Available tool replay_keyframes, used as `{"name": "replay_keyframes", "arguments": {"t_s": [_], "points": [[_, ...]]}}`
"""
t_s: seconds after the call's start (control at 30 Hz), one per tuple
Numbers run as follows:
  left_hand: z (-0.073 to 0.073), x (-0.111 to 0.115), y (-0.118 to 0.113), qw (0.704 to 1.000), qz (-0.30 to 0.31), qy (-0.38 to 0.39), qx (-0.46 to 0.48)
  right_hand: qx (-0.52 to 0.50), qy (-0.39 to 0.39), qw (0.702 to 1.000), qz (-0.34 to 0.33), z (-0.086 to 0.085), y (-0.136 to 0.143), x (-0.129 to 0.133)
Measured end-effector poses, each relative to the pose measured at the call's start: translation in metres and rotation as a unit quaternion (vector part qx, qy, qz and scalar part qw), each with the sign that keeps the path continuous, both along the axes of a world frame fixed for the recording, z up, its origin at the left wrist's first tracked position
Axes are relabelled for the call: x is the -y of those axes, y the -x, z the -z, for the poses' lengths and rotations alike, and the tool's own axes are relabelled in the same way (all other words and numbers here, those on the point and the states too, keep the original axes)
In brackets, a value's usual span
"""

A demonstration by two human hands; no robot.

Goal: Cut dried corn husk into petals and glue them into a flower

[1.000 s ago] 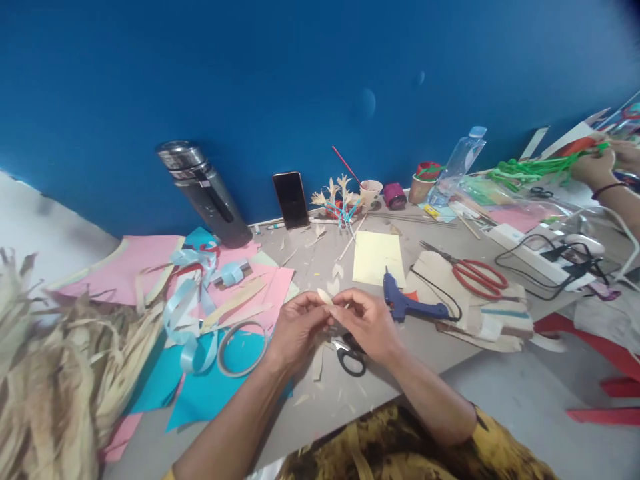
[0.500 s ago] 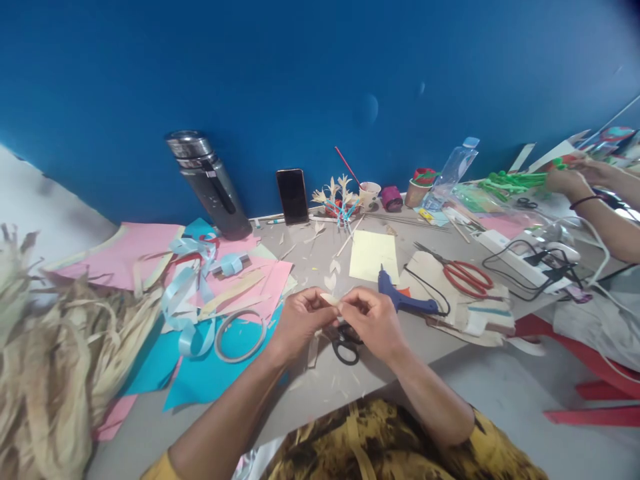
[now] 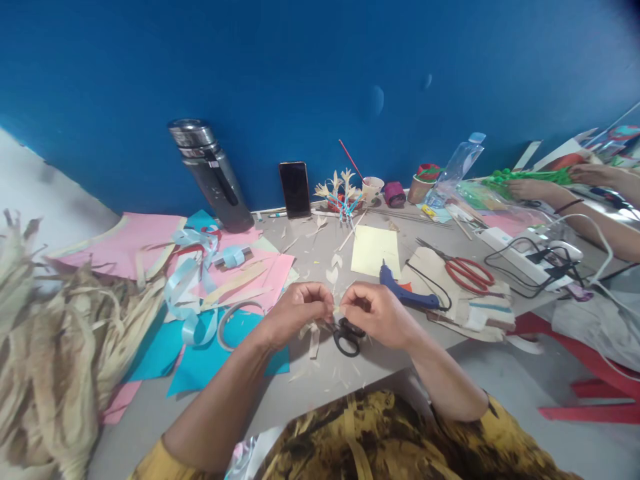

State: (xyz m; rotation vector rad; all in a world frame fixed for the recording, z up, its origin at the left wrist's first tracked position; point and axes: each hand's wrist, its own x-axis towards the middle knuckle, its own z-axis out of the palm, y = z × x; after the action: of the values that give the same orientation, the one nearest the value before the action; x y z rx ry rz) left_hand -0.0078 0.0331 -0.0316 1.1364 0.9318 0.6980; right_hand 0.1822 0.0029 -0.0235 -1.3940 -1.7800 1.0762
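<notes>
My left hand (image 3: 303,310) and my right hand (image 3: 373,310) are pinched close together over the table. Between their fingertips is a small pale piece of husk (image 3: 337,310), mostly hidden by the fingers. Black-handled scissors (image 3: 347,339) lie just under my right hand, their blades out of sight. Small pale heart-shaped petals (image 3: 333,275) rest on the table beyond my fingers. A blue glue gun (image 3: 407,291) lies right of my right hand, near a yellow paper square (image 3: 375,249).
Dried husks (image 3: 55,360) are heaped at left beside coloured paper, ribbon and tape (image 3: 227,333). A flask (image 3: 213,177), phone (image 3: 295,190) and husk flowers (image 3: 340,190) stand behind. Red-handled scissors (image 3: 469,273) and a power strip (image 3: 520,257) lie right, near another person's hands (image 3: 537,190).
Both my hands have shifted slightly, and the pale piece between them shows less. At the right, the other person's hands have moved apart, with the green strands stretched between them.
</notes>
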Motion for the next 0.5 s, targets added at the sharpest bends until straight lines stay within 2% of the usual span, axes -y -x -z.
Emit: {"name": "replay_keyframes", "arguments": {"t_s": [0.1, 0.2, 0.27, 0.4, 0.5], "points": [[0.002, -0.005, 0.002, 0.995, -0.074, 0.042, 0.044, 0.116, -0.039, 0.992, 0.018, 0.0, 0.0, 0.009], [0.006, -0.01, 0.005, 0.979, -0.144, 0.093, 0.106, 0.294, -0.02, 0.955, -0.019, 0.004, 0.003, 0.022], [0.007, -0.012, 0.007, 0.97, -0.166, 0.118, 0.131, 0.357, 0.0, 0.933, -0.039, 0.008, 0.007, 0.027], [0.004, -0.01, 0.008, 0.956, -0.194, 0.131, 0.177, 0.373, 0.008, 0.927, -0.034, 0.016, 0.01, 0.027], [0.002, -0.01, 0.008, 0.941, -0.221, 0.126, 0.225, 0.315, 0.014, 0.949, -0.001, 0.021, 0.003, 0.024]]}}
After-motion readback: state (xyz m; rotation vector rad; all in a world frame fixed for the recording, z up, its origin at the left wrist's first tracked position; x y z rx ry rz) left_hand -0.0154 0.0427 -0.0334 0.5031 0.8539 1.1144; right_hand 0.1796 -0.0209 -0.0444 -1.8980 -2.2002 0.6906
